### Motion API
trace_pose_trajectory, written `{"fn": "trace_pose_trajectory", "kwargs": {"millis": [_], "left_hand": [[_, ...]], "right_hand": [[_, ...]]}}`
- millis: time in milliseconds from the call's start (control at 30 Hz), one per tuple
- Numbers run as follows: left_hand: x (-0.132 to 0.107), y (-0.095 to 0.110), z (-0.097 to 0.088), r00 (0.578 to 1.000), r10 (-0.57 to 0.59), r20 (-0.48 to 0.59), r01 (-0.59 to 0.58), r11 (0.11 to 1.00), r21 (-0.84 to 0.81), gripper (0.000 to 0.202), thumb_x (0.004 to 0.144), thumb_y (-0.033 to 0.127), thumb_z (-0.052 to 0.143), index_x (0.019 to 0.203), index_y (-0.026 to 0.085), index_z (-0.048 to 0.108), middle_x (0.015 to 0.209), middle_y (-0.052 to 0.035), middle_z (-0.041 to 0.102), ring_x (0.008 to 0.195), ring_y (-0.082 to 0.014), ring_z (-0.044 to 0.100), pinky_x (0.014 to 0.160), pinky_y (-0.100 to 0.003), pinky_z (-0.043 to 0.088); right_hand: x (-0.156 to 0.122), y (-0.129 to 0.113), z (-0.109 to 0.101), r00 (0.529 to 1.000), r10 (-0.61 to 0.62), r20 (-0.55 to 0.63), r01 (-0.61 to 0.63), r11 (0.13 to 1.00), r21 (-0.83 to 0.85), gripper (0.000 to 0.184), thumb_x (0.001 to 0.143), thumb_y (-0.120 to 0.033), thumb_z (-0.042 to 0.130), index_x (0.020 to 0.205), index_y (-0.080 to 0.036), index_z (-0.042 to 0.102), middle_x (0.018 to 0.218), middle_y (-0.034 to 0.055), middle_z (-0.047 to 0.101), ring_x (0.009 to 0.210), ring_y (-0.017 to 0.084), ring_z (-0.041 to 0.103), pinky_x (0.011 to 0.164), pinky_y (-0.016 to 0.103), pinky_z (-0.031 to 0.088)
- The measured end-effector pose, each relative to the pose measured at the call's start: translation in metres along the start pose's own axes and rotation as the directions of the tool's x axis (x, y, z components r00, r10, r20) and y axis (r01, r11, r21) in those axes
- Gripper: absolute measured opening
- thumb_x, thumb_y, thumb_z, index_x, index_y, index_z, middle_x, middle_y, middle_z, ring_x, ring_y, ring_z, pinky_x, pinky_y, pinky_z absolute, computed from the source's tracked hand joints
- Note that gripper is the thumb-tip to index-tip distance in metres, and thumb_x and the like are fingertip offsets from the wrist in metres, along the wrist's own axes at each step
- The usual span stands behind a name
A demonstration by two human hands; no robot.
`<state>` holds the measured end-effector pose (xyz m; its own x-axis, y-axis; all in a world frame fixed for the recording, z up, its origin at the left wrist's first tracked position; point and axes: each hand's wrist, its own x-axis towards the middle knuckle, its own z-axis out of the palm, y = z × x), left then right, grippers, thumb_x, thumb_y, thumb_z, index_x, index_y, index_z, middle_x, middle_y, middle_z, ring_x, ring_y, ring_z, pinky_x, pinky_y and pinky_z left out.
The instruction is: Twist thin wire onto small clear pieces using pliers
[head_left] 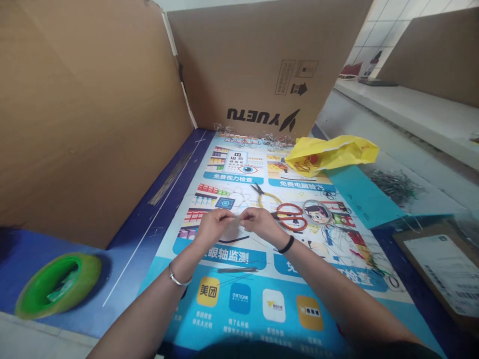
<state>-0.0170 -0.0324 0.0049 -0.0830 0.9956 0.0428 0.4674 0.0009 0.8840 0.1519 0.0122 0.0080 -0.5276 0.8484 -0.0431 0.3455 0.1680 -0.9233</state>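
My left hand (212, 225) and my right hand (260, 223) meet above a printed poster (239, 299) on the table. Both pinch a thin, pale wire-like piece (236, 217) held between their fingertips; it is too small to name. A silver bangle is on my left wrist, a black band on my right. Just beyond my right hand lie red-handled scissors (291, 216) and yellow-handled pliers (266, 197).
Cardboard walls stand at the left (82, 114) and back (258, 60). A green tape roll (58, 284) sits front left. A yellow bag (331, 153) lies back right, beside a heap of grey wire bits (396, 183) on a teal sheet. Thin wires (170, 178) lie along the left wall.
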Motion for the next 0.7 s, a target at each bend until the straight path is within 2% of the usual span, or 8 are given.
{"fn": "trace_pose_trajectory", "kwargs": {"millis": [67, 133, 233, 367, 567, 700], "left_hand": [[0.001, -0.001, 0.001, 0.995, -0.092, 0.029, 0.095, 0.983, -0.16, 0.009, 0.069, 0.024, 0.06, 0.073, 0.018, 0.065, 0.06, 0.0012, 0.06, 0.057, -0.0123, 0.053, 0.057, -0.023, 0.041], [0.001, -0.001, 0.002, 0.989, -0.135, 0.059, 0.146, 0.945, -0.293, 0.01, 0.068, 0.026, 0.062, 0.073, 0.017, 0.064, 0.057, 0.0021, 0.057, 0.053, -0.0106, 0.05, 0.055, -0.023, 0.04], [0.0, 0.0, 0.004, 0.987, -0.146, 0.073, 0.163, 0.889, -0.428, 0.013, 0.066, 0.027, 0.064, 0.073, 0.016, 0.063, 0.059, 0.0021, 0.057, 0.053, -0.0091, 0.05, 0.055, -0.022, 0.041], [-0.002, 0.003, 0.007, 0.987, -0.143, 0.067, 0.157, 0.855, -0.494, 0.011, 0.066, 0.024, 0.064, 0.071, 0.014, 0.062, 0.058, 0.0023, 0.056, 0.053, -0.0081, 0.049, 0.054, -0.02, 0.039], [-0.005, 0.007, 0.009, 0.985, -0.169, 0.044, 0.167, 0.836, -0.523, 0.011, 0.066, 0.024, 0.064, 0.071, 0.014, 0.061, 0.06, 0.0024, 0.056, 0.055, -0.0083, 0.049, 0.056, -0.021, 0.04], [-0.006, 0.008, 0.01, 0.988, -0.147, 0.034, 0.143, 0.832, -0.536, 0.011, 0.068, 0.025, 0.062, 0.071, 0.014, 0.06, 0.059, 0.0028, 0.056, 0.055, -0.0086, 0.049, 0.057, -0.021, 0.04]], "right_hand": [[0.0, 0.0, 0.002, 0.995, 0.093, 0.023, -0.095, 0.971, 0.219, 0.01, 0.062, -0.023, 0.062, 0.067, -0.016, 0.057, 0.058, -0.0035, 0.055, 0.052, 0.009, 0.051, 0.053, 0.024, 0.043], [-0.001, -0.002, 0.005, 0.987, 0.155, 0.046, -0.161, 0.909, 0.385, 0.018, 0.058, -0.027, 0.067, 0.065, -0.016, 0.055, 0.056, -0.0044, 0.053, 0.051, 0.009, 0.051, 0.053, 0.024, 0.044], [-0.003, -0.003, 0.007, 0.982, 0.177, 0.063, -0.184, 0.842, 0.507, 0.026, 0.055, -0.031, 0.072, 0.065, -0.015, 0.054, 0.055, -0.0043, 0.054, 0.051, 0.009, 0.052, 0.054, 0.024, 0.045], [-0.006, -0.003, 0.008, 0.985, 0.169, 0.039, -0.161, 0.811, 0.562, 0.027, 0.057, -0.033, 0.071, 0.065, -0.015, 0.053, 0.054, -0.0029, 0.056, 0.051, 0.009, 0.054, 0.055, 0.024, 0.043], [-0.005, 0.0, 0.012, 0.988, 0.153, 0.012, -0.132, 0.804, 0.58, 0.025, 0.058, -0.032, 0.07, 0.065, -0.015, 0.053, 0.055, -0.0034, 0.056, 0.051, 0.009, 0.053, 0.055, 0.023, 0.043], [-0.004, 0.003, 0.014, 0.989, 0.149, -0.001, -0.116, 0.781, 0.614, 0.024, 0.059, -0.03, 0.07, 0.065, -0.016, 0.052, 0.056, -0.0045, 0.055, 0.052, 0.008, 0.053, 0.056, 0.024, 0.043]]}}
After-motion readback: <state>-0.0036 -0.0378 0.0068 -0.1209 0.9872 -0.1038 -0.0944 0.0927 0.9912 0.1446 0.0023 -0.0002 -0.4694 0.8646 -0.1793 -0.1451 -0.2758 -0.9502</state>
